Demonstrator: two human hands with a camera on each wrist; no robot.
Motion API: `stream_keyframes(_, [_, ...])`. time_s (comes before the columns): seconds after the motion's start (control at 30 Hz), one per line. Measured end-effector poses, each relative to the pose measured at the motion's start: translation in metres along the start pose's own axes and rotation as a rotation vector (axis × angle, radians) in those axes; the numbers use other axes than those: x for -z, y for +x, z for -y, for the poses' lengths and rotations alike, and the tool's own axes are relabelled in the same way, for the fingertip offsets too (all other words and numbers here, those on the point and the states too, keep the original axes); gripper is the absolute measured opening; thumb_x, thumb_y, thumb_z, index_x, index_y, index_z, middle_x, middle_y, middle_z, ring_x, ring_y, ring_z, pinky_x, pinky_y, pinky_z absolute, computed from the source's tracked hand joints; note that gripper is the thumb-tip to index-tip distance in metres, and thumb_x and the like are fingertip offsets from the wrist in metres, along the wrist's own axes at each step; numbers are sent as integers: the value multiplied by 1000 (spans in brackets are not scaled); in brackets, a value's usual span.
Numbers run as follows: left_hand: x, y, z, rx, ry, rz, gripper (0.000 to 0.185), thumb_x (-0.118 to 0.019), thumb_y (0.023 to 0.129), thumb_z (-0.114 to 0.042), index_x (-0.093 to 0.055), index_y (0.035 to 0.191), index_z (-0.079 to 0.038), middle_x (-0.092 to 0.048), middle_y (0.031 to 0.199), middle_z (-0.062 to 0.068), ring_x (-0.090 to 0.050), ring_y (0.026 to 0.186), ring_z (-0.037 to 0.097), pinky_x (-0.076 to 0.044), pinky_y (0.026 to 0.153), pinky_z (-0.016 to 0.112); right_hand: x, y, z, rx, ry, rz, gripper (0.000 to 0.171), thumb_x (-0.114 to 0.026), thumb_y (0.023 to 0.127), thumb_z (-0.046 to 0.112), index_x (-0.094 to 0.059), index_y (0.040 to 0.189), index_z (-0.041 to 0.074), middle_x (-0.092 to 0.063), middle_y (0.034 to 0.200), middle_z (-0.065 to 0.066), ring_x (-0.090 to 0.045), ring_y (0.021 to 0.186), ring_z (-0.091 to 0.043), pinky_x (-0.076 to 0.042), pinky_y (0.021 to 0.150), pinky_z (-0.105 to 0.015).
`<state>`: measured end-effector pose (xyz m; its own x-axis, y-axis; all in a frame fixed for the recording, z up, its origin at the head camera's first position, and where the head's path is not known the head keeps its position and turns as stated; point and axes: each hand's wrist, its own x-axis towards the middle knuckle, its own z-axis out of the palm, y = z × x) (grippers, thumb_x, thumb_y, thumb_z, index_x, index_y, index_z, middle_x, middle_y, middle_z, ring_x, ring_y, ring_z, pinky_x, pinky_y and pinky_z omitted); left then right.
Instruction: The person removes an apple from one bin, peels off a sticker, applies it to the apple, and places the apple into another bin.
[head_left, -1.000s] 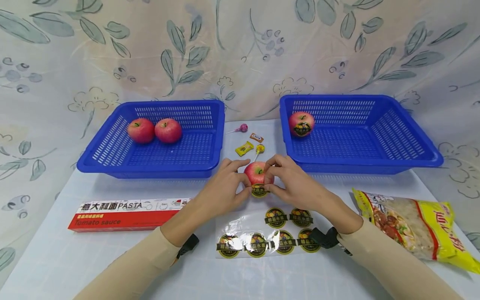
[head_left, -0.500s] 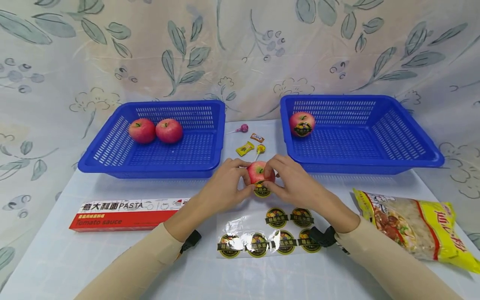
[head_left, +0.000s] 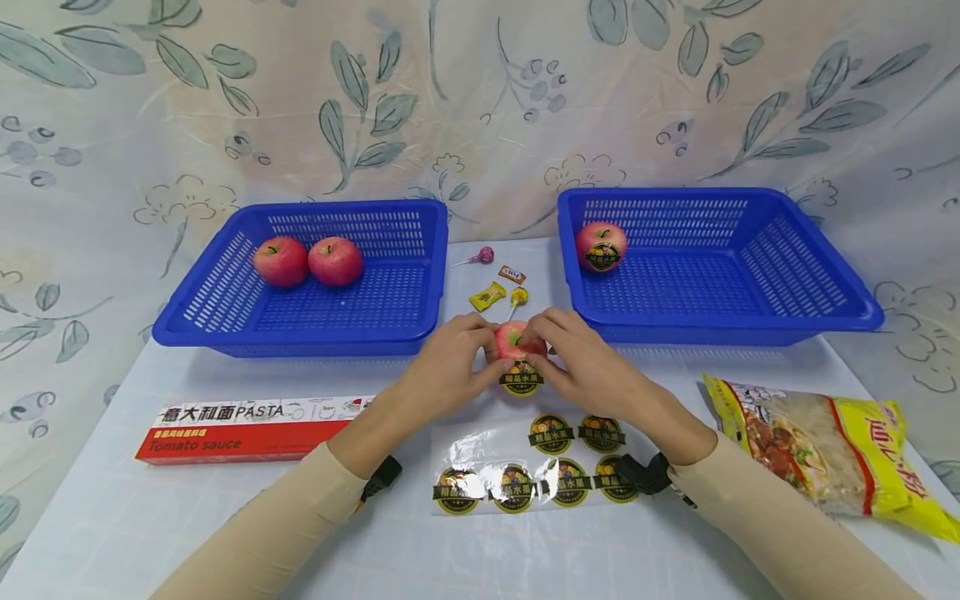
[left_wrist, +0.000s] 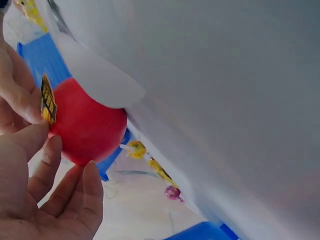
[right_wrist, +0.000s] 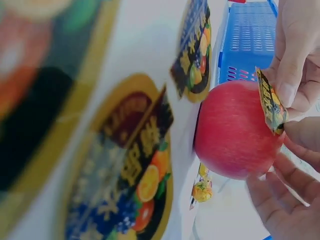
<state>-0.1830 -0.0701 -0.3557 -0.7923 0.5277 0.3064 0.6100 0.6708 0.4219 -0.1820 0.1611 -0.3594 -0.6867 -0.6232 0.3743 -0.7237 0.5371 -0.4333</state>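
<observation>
A red apple (head_left: 507,337) sits on the table between both hands, and a round black-and-gold fruit sticker (head_left: 521,379) is at its near side. My left hand (head_left: 450,362) holds the apple's left side with curled fingers, its thumb at the sticker's upper edge. My right hand (head_left: 577,358) grips the other side, its thumb also on the sticker. In the right wrist view the sticker (right_wrist: 270,102) stands partly out from the apple (right_wrist: 235,132). A clear sheet (head_left: 487,450) with several more such stickers lies just in front.
A blue basket (head_left: 300,337) with two apples stands back left. Another basket (head_left: 720,329), holding one stickered apple (head_left: 602,247), is back right. Lollipops and wrapped sweets (head_left: 489,296) lie between them. A pasta box (head_left: 240,433) is left, a yellow food bag (head_left: 825,450) right.
The thumbs have drawn closer together over the sticker's top edge, and more of the sticker's face shows. My left hand has shifted slightly to the right. Baskets and other items stay put.
</observation>
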Motion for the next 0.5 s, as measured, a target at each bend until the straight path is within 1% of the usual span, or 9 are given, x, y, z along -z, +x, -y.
stream_keyframes(0.1, [1,-2,4,-8,-23,8,23,-79,92,-24,-61,80,-16,-69,109,5,-66,102,22,-54,88,38,0,-2,-1,-19,10,44,29,-66,101,13,-60,128,5,-59,135,-12,-59,121,-28,-51,102,-45])
stream_keyframes(0.17, [2,-3,5,-10,-35,16,22,-80,90,-24,-61,82,-16,-68,113,4,-67,105,21,-54,90,37,0,-3,-2,-25,15,70,35,-66,101,15,-57,133,3,-55,143,-15,-59,127,-30,-51,104,-47])
stream_keyframes(0.23, [2,-3,5,-4,-40,35,23,-81,89,-27,-61,84,-16,-66,116,3,-66,106,21,-54,90,37,2,-3,-3,-29,15,83,40,-68,99,16,-55,135,2,-55,144,-14,-60,126,-29,-52,104,-46])
stream_keyframes(0.33, [0,1,4,2,-26,71,30,-82,88,-33,-59,87,-15,-62,124,3,-64,107,20,-55,89,35,5,-2,-5,-27,12,90,45,-73,96,15,-55,135,2,-56,140,-12,-60,124,-26,-52,104,-45])
stream_keyframes(0.4, [-1,3,3,2,-8,94,32,-83,87,-34,-57,89,-15,-60,130,5,-64,112,22,-55,93,36,5,-1,-6,-25,6,93,50,-75,94,16,-55,137,2,-55,138,-11,-59,124,-26,-51,105,-45])
stream_keyframes(0.5, [-2,6,2,-21,6,112,32,-84,87,-31,-56,88,-15,-60,138,7,-63,121,25,-54,99,37,6,0,-9,-16,12,96,54,-77,92,14,-55,139,2,-55,138,-12,-58,125,-26,-50,106,-46])
